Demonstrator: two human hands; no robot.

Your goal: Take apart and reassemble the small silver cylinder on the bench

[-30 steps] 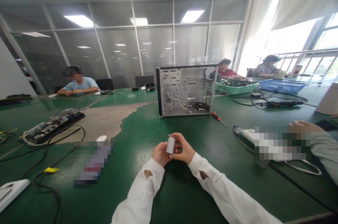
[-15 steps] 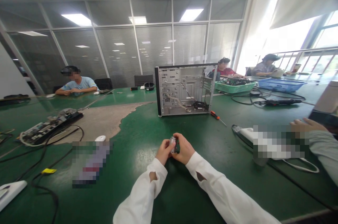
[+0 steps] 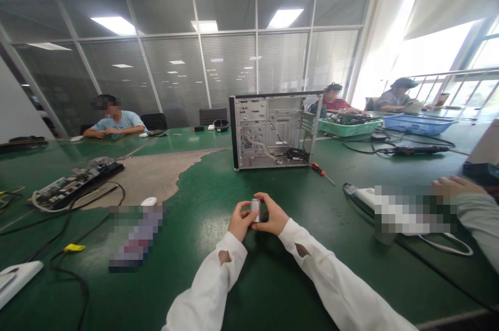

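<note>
Across the near side of the silver cylinder (image 3: 255,207) my left thumb has moved; left hand (image 3: 239,222) and right hand (image 3: 276,216) both pinch it, nearer me than the open computer case (image 3: 278,133). Uneven fingertip pressure could make it slip.

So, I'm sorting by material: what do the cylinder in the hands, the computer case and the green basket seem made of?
Cylinder: probably smooth metal, from its silvery sheen.
Computer case: likely bare grey sheet metal, given its punched panels; its black front could be plastic.
Green basket: probably moulded plastic, from its even colour and slotted walls.
</note>
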